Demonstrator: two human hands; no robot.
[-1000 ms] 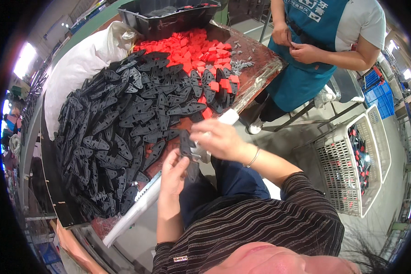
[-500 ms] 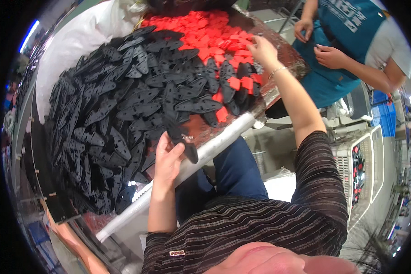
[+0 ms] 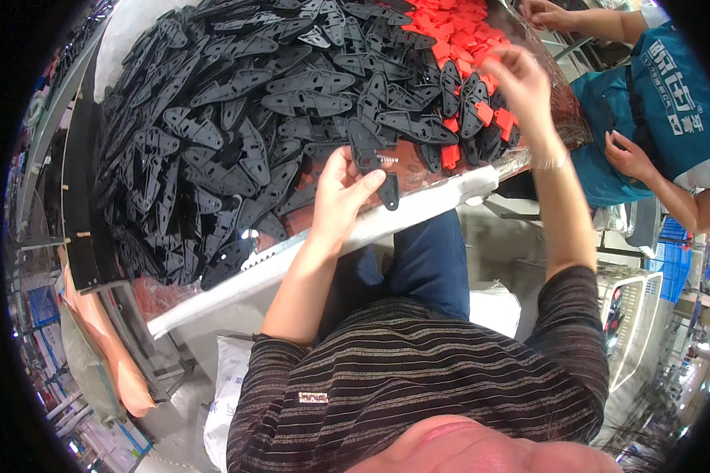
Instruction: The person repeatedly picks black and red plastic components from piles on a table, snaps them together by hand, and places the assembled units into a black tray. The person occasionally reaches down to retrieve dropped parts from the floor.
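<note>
My left hand [image 3: 341,193] is closed on a long black plastic plate [image 3: 390,191] with pointed ends and holes, held tilted over the table's near edge. Thumb and fingers pinch it near its middle. Above the small red plastic pieces [image 3: 450,27] at the far right is my right hand [image 3: 525,87], blurred by motion, thumb and fingers drawn together. Whether a red piece is between its fingertips cannot be made out. Below that hand lie several black plates with red pieces [image 3: 503,118] on them. A large heap of similar black plates [image 3: 237,87] covers the left and middle of the table.
A white padded roll [image 3: 292,256] runs along the table's near edge. At the right, a co-worker in a teal apron [image 3: 663,102] stands close to the table. Beside my right arm is a white plastic crate [image 3: 635,331]; blue crates [image 3: 670,256] stand behind it.
The view has shifted, so the table appears higher and further right. My right hand has drawn back slightly from the red pieces. My left hand keeps hold of the black plate.
</note>
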